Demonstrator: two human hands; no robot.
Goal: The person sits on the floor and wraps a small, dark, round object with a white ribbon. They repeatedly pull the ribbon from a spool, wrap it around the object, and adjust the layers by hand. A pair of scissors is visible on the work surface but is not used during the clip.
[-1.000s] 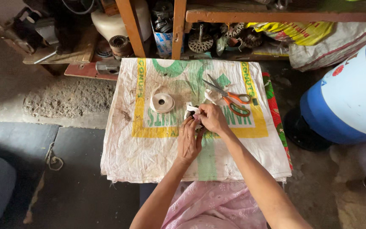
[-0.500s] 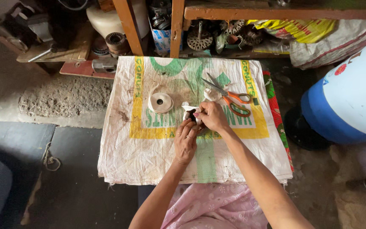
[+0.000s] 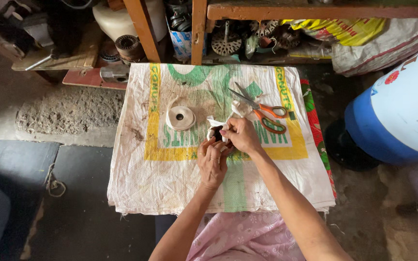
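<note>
My left hand (image 3: 212,162) and my right hand (image 3: 239,137) meet over the middle of a white woven sack (image 3: 170,183) with green and yellow print, spread on a low surface. Between their fingers they hold a small dark object wrapped in white tape (image 3: 216,129). A roll of white tape (image 3: 180,117) lies flat on the sack to the left of my hands, with a loose end curling up. Orange-handled scissors (image 3: 262,110) lie just right of my hands, blades pointing up-left, with a crumpled white scrap (image 3: 238,107) beside them.
A blue and white plastic drum (image 3: 402,111) stands at the right. Wooden shelf posts (image 3: 141,29) rise behind the sack, with metal motor parts (image 3: 226,42), a white jug and yellow-printed bags (image 3: 359,30) under them. A grey stone step (image 3: 64,116) lies at the left.
Both hands stay together on the small wrapped object, shifting only slightly; the view has moved a little. Roll and scissors lie where they were.
</note>
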